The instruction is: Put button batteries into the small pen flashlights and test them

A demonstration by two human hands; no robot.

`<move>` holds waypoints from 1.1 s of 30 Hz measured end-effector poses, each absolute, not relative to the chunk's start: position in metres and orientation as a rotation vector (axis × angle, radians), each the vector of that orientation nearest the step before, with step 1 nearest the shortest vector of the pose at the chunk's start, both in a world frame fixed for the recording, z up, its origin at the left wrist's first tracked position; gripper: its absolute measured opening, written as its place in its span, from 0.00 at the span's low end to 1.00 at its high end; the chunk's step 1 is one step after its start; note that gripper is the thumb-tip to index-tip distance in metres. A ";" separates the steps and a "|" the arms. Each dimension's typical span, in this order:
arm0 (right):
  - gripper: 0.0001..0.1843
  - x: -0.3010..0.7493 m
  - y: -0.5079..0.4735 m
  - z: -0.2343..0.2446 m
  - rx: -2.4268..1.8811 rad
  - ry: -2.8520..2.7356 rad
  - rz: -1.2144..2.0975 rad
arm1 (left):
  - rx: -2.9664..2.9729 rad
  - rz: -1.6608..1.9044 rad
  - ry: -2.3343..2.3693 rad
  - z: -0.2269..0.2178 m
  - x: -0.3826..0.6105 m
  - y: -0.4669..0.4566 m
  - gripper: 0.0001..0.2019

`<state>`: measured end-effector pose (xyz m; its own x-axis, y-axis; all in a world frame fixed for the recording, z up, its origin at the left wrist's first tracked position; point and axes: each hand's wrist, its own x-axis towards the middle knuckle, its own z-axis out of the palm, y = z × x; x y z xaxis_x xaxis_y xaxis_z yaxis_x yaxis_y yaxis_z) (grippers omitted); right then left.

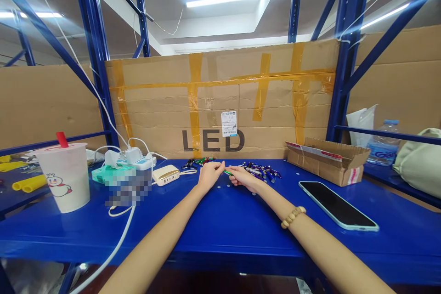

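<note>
Over the middle of the blue shelf, my left hand [210,175] and my right hand [242,178] meet at the fingertips. Between them shows a small, shiny green piece [227,172], pinched by both hands; its exact kind is too small to make out. Fingers cover most of it. Just behind my right hand lies a pile of small, shiny blue-purple pieces [264,171]. Beyond my left hand is a smaller pile of green, red and black pieces [198,162]. A few tiny pale discs [228,186] are scattered on the shelf near my hands.
On the left stand a paper cup [65,179], a power strip [138,161] with cables, and a cream power bank [166,175]. To the right are a phone [337,204] and an open cardboard box [327,161]. A tall taped cardboard sheet [165,115] closes the back.
</note>
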<state>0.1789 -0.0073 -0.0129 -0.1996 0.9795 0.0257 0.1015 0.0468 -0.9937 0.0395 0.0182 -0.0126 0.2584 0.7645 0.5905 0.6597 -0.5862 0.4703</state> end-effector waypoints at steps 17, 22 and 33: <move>0.14 0.177 -0.006 -0.011 -1.203 -1.492 0.766 | 2.117 1.183 1.548 -0.016 0.037 0.025 0.25; 0.15 0.176 -0.004 -0.014 -1.187 -1.555 0.711 | 2.119 1.203 1.480 -0.020 0.039 0.030 0.23; 0.10 0.179 -0.004 -0.015 -1.122 -2.101 0.192 | 2.123 1.201 1.436 -0.023 0.037 0.034 0.22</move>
<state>0.1790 -0.0039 -0.0151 -0.3490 0.7692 0.5353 0.6593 0.6075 -0.4430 0.0367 0.0341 -0.0227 0.1460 0.8727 0.4660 0.6129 -0.4495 0.6498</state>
